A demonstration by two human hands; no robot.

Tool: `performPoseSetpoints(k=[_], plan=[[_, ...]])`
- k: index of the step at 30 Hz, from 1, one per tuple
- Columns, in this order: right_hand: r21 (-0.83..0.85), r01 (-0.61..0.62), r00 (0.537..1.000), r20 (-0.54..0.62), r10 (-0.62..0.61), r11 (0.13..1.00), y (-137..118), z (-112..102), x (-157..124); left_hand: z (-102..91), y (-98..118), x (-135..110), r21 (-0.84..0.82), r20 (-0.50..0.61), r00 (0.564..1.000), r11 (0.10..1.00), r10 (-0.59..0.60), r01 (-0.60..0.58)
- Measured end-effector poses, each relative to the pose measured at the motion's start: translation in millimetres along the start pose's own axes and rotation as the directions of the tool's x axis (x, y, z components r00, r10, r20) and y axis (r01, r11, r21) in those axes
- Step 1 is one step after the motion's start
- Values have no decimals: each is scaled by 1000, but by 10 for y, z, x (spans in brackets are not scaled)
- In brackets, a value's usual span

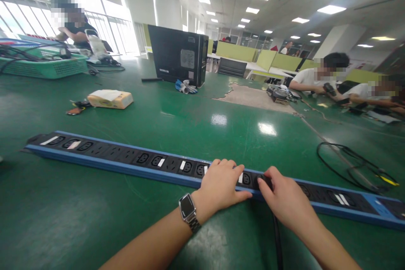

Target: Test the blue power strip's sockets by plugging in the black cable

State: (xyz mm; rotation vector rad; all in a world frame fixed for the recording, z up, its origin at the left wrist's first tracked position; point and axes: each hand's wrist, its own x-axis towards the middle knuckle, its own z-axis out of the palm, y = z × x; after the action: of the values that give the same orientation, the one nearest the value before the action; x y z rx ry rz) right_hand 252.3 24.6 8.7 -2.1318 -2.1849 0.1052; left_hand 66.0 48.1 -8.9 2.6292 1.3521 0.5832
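The power strip (126, 161) lies flat on the green worktop (95, 219). Its long axis runs from far left to near right across your view, and the sockets face up. Both of your hands sit on its right-hand part, close together.

Your left hand (220, 185) is laid over the strip body. Its fingers (226, 163) are curled over the far edge and the thumb lies along the near blue edge, so the hand is clamped on the housing. A wristwatch (187, 206) shows on that wrist.

Your right hand (284, 200) is just beside it, to the right. Thumb and forefinger are pinched on a black plug (265, 180) that sits at a socket directly under the fingertips. I cannot tell whether the plug is fully seated. Its black cable (277, 240) runs from under that hand straight back toward you, across the strip's axis. The right hand is the one on the plug, and the left is one or two sockets away.

- To the right, well apart, lies a loose loop of black cable (354, 164).
- To the far left is a tissue box (110, 99).
- Beyond that stands a black computer case (177, 55).
- A green basket (44, 67) is at the far left edge.
- Other people are seated at the far sides.
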Motion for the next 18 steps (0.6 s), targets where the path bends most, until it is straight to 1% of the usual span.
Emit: performPoseSetpoints(k=[2, 4, 5, 7, 9, 10, 11, 12, 13, 15, 16, 18], plan=[[23, -10, 1000, -11, 10, 1000, -21, 1, -8, -4, -2, 3, 0, 5, 1000, 1000, -6, 6], [86, -5, 1000, -18, 7, 996, -35, -91, -38, -12, -5, 10, -4, 20, 1000, 1000, -11, 11], [144, -3, 999, -44, 10, 990, -26, -180, -65, -17, -6, 14, -6, 26, 1000, 1000, -15, 15], [288, -25, 984, -161, 74, 957, 51, -426, -140, -25, -10, 23, -12, 35, 999, 1000, -20, 20], [416, -75, 928, -304, 217, 906, 218, -683, -223, -28, -15, 30, -20, 40, 999, 1000, -22, 23], [443, -100, 914, -313, 259, 891, 331, -777, -257, -28, -18, 32, -25, 43, 999, 999, -22, 23], [454, -114, 913, -304, 273, 884, 460, -833, -281, -26, -22, 34, -30, 43, 999, 999, -22, 23], [449, -130, 923, -271, 274, 884, 598, -844, -296, -23, -26, 34, -35, 41, 999, 999, -22, 24], [432, -152, 941, -213, 264, 889, 738, -813, -302, -20, -29, 34, -39, 36, 999, 999, -23, 24], [374, -190, 964, -105, 245, 908, 995, -654, -295, -16, -32, 34, -43, 26, 999, 999, -20, 21], [369, -175, 976, -59, 211, 913, 1098, -554, -288, -15, -32, 33, -43, 23, 1000, 999, -18, 19], [370, -131, 990, -3, 143, 920, 1233, -377, -276, -15, -28, 32, -38, 24, 1000, 999, -15, 15]])
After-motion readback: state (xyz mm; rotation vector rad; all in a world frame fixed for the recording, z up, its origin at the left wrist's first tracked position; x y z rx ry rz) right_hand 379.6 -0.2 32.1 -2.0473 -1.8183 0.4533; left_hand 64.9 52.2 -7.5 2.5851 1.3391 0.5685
